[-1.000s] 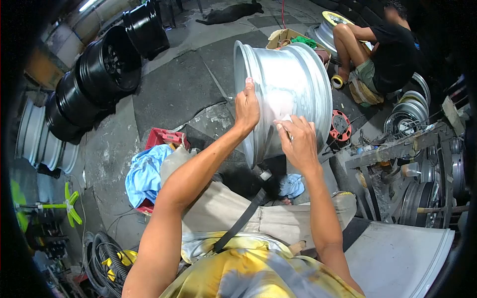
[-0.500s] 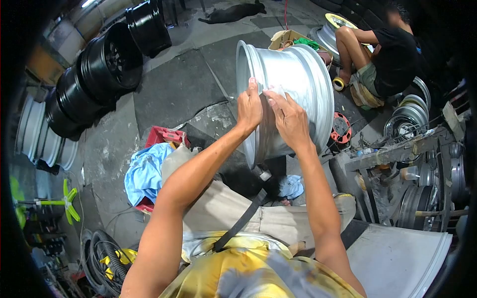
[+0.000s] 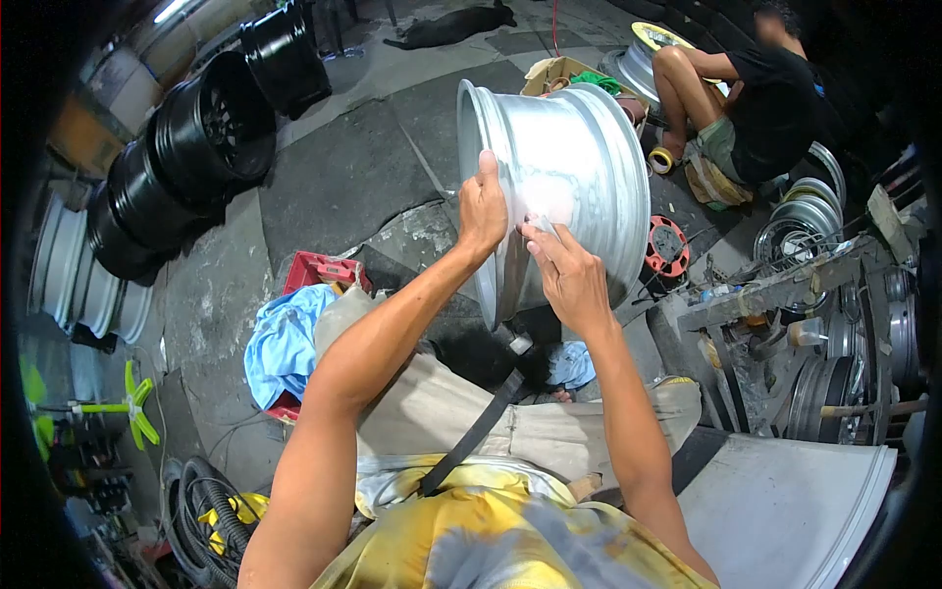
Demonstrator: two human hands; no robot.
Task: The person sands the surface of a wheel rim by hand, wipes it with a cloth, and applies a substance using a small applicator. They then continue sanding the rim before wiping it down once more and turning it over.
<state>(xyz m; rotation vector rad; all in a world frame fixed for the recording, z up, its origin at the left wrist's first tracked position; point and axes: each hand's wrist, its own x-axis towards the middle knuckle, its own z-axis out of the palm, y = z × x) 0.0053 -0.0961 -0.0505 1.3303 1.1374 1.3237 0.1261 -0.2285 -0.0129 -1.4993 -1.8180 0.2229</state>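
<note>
A silver wheel rim [image 3: 559,147] stands in front of me, its barrel facing me. My left hand [image 3: 484,204] grips the rim's left flange, with the thumb pointing up along its edge. My right hand [image 3: 571,275] is against the barrel near its middle. Its fingers are bent together around something small and pale, too small to name, at the fingertips. Below the rim, a light blue cloth [image 3: 571,365] lies by my legs.
Black rims [image 3: 147,201] and silver rims [image 3: 74,265] line the left. A red crate [image 3: 319,270] holds a blue cloth [image 3: 285,344]. A seated person [image 3: 765,98] is at upper right, near a cluttered metal rack [image 3: 765,304]. A black animal [image 3: 451,26] lies at the top.
My right hand has moved down along the barrel. My left hand keeps its hold on the flange, and the whole view has shifted slightly.
</note>
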